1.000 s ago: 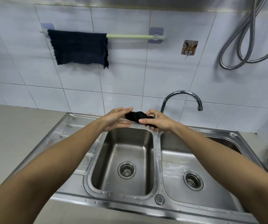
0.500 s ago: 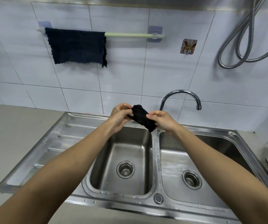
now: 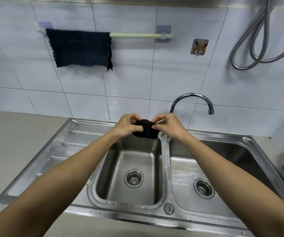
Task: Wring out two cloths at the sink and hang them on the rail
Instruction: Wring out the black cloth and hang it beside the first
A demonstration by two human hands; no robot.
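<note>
Cloth 2 [image 3: 145,130], black and bunched, sits pinched between left hand [image 3: 126,126] and right hand [image 3: 167,126] above the left basin [image 3: 129,168], just in front of the tap [image 3: 191,103]; cloth 1 [image 3: 80,47] already hangs over the left end of the rail [image 3: 134,35]. Step in hand looks like opening out the wrung bundle: best to find 2 corners, keep it over the basin for drips, then drape it on the bare right stretch of rail. Fingertips are partly buried in folds, any drip is too small to make out, and a dark item at the right edge is cut off
</note>
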